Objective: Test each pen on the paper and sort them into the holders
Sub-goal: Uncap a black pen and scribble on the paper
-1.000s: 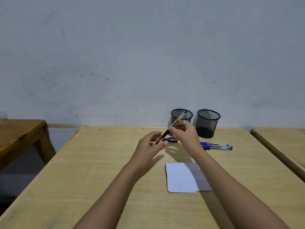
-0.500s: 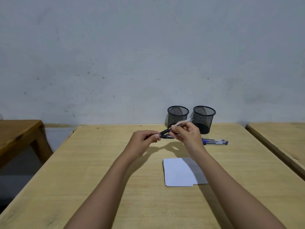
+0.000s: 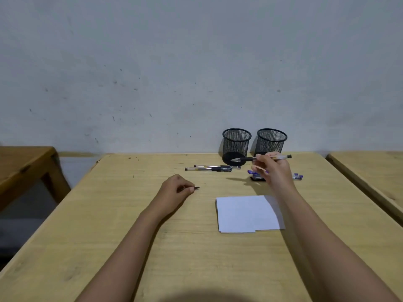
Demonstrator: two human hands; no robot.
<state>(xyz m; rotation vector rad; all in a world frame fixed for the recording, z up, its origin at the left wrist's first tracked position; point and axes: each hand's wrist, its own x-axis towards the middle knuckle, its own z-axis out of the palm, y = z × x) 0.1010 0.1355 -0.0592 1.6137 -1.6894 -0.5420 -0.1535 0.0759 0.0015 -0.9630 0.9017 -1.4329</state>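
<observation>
While the right hand (image 3: pixel 275 168) pinches an uncapped pen (image 3: pixel 261 158) level above the table (image 3: pixel 130 225), nib pointing left in front of the two mesh holders, the left hand (image 3: pixel 174 191) rests curled on the wood with its fingers closed on what looks like the pen's cap (image 3: pixel 196 188), only the dark tip showing. From where I stand, the first risk is that cap: it is small, and if the hand relaxes it may roll off along the table and leave the pen to go into a holder bare. The paper (image 3: pixel 246 213) lies loose and unweighted near the person, well apart from the raised pen, and nothing holds it down; a firm stroke could drag or crumple the sheets unless the left hand comes over to pin them, which it cannot easily do while it grips the cap. The right forearm already hangs over the sheet's right edge and could nudge it. Two pens (image 3: pixel 212 168) lie beside the left holder (image 3: pixel 236 146), and the blue pens (image 3: pixel 297 176) sit partly hidden under the right hand below the right holder (image 3: pixel 271 141); a careless descent could knock them. Both holders seem empty, so which takes working pens is anyone's guess, and a mix-up is possible.
</observation>
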